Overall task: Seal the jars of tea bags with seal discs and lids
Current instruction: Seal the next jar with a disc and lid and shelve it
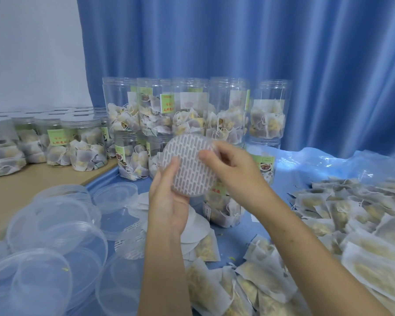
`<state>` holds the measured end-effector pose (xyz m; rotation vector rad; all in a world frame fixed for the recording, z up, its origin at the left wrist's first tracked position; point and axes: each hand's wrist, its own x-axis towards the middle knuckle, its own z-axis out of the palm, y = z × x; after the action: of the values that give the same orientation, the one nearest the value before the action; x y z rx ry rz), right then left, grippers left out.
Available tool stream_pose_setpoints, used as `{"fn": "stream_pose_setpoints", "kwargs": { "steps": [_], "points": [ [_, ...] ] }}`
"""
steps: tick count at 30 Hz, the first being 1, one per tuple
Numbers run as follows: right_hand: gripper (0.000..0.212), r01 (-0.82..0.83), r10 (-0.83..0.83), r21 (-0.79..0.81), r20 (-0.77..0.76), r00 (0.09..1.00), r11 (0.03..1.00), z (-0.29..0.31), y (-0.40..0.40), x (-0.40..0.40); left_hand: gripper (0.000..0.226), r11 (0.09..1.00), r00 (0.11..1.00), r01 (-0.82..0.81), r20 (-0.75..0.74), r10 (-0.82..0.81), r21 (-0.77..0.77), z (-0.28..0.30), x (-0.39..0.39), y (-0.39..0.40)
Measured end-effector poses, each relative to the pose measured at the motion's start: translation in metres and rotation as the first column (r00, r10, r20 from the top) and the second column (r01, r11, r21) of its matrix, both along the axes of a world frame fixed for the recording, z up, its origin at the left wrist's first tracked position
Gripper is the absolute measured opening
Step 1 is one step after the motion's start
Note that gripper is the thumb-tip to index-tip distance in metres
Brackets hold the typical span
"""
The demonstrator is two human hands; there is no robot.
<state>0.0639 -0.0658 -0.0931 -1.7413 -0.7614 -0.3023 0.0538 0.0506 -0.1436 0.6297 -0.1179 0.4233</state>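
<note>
A: Lids (55, 226) and jars (228, 110) look like clear, glossy plastic.
B: The disc (189, 165) looks papery and matt, with a printed pattern. The curtain (237, 42) is cloth, the bags (363, 224) fibrous paper, and the sheet (306, 160) shiny film.

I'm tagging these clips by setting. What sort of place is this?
Probably a small hand-packing workroom for tea: rows of filled jars, heaps of loose tea bags, piles of clear lids, and both hands holding a seal disc.

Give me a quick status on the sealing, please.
Both hands, left and right, hold one seal disc. Open jar below, unsealed. Nothing in the way.
</note>
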Motion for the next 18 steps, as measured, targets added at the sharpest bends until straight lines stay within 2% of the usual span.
{"fn": "stream_pose_setpoints", "kwargs": {
  "steps": [1, 3, 5, 7, 11, 14, 16, 18],
  "points": [
    [0.010, 0.023, -0.023, 0.007, 0.016, 1.000, 1.000, 0.002, -0.003, 0.002, 0.059, 1.000, 1.000, 0.013, 0.014, -0.013, 0.006, 0.000, -0.001, 0.000],
    [0.052, 0.125, -0.088, -0.179, 0.202, 0.975, 0.976, 0.001, -0.008, 0.003, 0.051, 0.999, 0.999, -0.003, 0.038, 0.001, 0.048, 0.001, 0.000, -0.002],
    [0.088, 0.228, -0.064, -0.377, 0.399, 0.915, 0.898, 0.000, -0.007, 0.002, 0.035, 0.993, 0.997, 0.004, 0.077, -0.014, 0.121, 0.002, 0.001, -0.004],
    [0.105, 0.296, -0.043, -0.440, 0.500, 0.865, 0.848, -0.002, -0.006, 0.002, 0.028, 0.983, 0.992, 0.053, 0.100, -0.072, 0.175, 0.005, 0.000, -0.006],
    [0.095, 0.424, -0.208, -0.288, 0.561, 0.801, 0.858, -0.004, -0.015, 0.010, 0.042, 0.965, 0.973, 0.189, 0.102, -0.210, 0.179, 0.005, -0.001, -0.003],
    [0.086, 0.486, -0.381, -0.171, 0.425, 0.821, 0.857, 0.001, -0.024, 0.030, 0.048, 0.979, 0.987, 0.157, 0.015, -0.160, 0.130, -0.002, -0.002, -0.002],
    [0.078, 0.513, -0.439, -0.310, 0.281, 0.853, 0.800, 0.009, -0.024, 0.050, 0.052, 0.987, 0.990, 0.144, -0.014, -0.144, 0.067, -0.004, -0.001, 0.000],
    [0.066, 0.437, -0.432, -0.519, 0.139, 0.891, 0.734, 0.017, -0.021, 0.066, 0.050, 0.991, 0.992, 0.125, -0.013, -0.124, 0.040, -0.004, 0.000, 0.002]
  ]
}}
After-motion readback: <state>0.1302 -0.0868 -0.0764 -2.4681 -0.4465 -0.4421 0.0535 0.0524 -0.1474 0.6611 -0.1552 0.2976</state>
